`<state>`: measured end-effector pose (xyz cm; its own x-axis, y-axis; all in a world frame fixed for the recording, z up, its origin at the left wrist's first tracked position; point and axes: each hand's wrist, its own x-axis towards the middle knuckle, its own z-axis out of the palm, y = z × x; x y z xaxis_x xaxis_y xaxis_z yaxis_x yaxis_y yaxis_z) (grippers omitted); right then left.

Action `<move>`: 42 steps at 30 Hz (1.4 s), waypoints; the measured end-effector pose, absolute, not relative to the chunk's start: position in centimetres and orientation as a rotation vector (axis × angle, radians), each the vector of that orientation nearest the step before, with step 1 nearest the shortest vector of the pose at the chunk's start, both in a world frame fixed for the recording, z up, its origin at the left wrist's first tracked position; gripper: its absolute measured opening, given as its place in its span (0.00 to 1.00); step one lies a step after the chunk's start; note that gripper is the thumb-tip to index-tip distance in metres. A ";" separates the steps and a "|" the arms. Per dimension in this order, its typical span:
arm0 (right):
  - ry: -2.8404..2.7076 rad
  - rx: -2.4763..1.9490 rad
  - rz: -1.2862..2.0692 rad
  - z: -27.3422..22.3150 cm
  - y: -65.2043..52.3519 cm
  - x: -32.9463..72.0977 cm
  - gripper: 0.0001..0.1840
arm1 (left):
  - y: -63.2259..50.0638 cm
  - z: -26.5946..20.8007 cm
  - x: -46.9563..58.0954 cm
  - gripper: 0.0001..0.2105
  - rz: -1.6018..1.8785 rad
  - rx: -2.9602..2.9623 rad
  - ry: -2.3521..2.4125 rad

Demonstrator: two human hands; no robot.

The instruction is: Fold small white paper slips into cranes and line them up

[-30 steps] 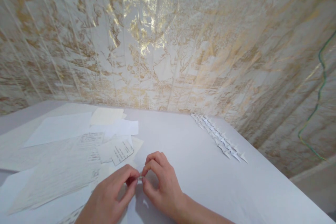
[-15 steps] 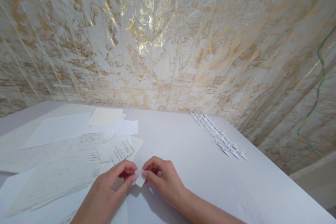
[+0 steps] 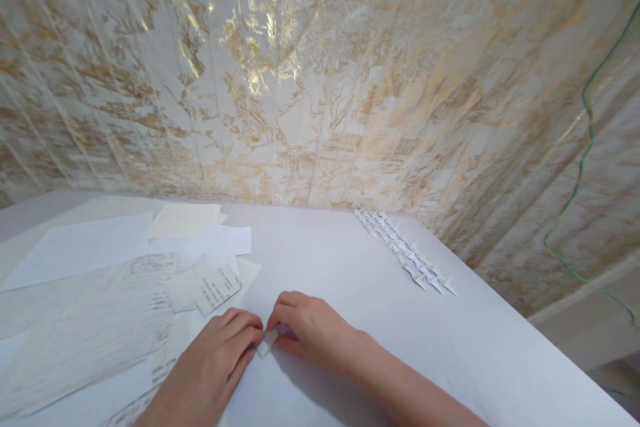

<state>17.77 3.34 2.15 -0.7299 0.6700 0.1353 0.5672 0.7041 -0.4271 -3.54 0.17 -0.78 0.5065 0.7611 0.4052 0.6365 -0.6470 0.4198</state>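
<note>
A small folded piece of white paper (image 3: 267, 343) is pinched between my two hands, low in the middle of the view. My left hand (image 3: 220, 350) closes on its left side, fingers bent together. From the right, my right hand (image 3: 307, 327) grips the other side between thumb and fingers. The fingertips cover much of the paper, so its full folded shape is hidden. Close beyond my left hand lies a printed scrap of paper (image 3: 217, 288).
Sheets of handwritten paper (image 3: 90, 333) and blank white paper (image 3: 85, 250) overlap on the left of the white table (image 3: 310, 247). Rows of small folded paper pieces (image 3: 405, 250) lie toward the right back edge. Behind hangs a gold-patterned curtain (image 3: 300, 100); a green cable (image 3: 583, 153) dangles at right.
Both hands have turned over the folded paper, with the left knuckles now more on top and the fingers closer together. The view has shifted slightly right.
</note>
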 end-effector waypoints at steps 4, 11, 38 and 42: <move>-2.689 -0.864 0.441 1.8 3.8 18.1 0.07 | 1.0 -1.0 -3.7 0.07 0.760 2.661 1.119; -2.626 -0.867 0.442 1.1 4.0 18.3 0.09 | 1.5 -1.5 -3.4 0.06 0.822 2.868 1.132; -2.455 -0.706 0.617 0.2 5.0 18.9 0.10 | 0.9 0.1 -2.4 0.14 0.743 3.052 1.077; -2.476 -0.634 0.698 0.5 5.7 19.4 0.11 | 1.4 -0.9 -2.2 0.11 0.740 2.894 1.193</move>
<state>19.39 5.67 0.47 -0.7735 0.5451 0.3234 0.2959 0.7618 -0.5763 -2.18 1.44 -0.89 0.6195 0.6493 0.4412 0.6835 -0.7226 0.1036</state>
